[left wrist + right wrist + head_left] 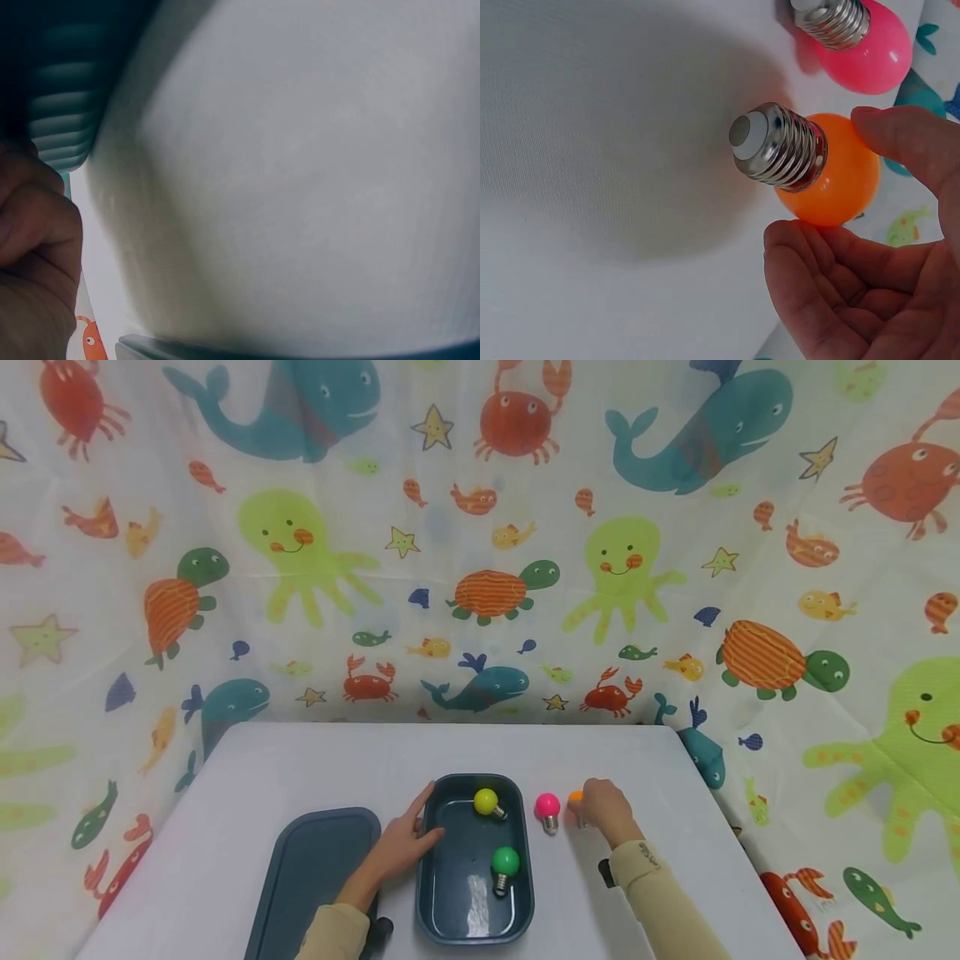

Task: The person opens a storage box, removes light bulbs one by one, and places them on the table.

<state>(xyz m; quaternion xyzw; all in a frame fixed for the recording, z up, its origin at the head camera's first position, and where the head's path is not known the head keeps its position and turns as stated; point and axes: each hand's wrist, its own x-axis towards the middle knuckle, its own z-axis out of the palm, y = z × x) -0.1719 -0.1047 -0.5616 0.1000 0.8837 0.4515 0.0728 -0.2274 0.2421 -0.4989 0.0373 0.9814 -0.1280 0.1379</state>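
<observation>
My right hand [606, 810] pinches an orange light bulb [840, 169] by its globe, thumb on one side and fingers on the other. The bulb's silver screw base points away from the palm in the right wrist view. Just left of it, a pink bulb [547, 807] lies on the table. My left hand [405, 842] grips the left rim of a deep dark blue tray [527, 868], thumb over the edge. Inside that tray lie a yellow bulb [486, 802] near the far end and a green bulb [506, 862] nearer me.
A second, flatter dark blue tray or lid [318, 868] lies on the white table [600, 910] to the left, partly under my left forearm. Behind the table hangs a curtain [480, 527] printed with sea animals.
</observation>
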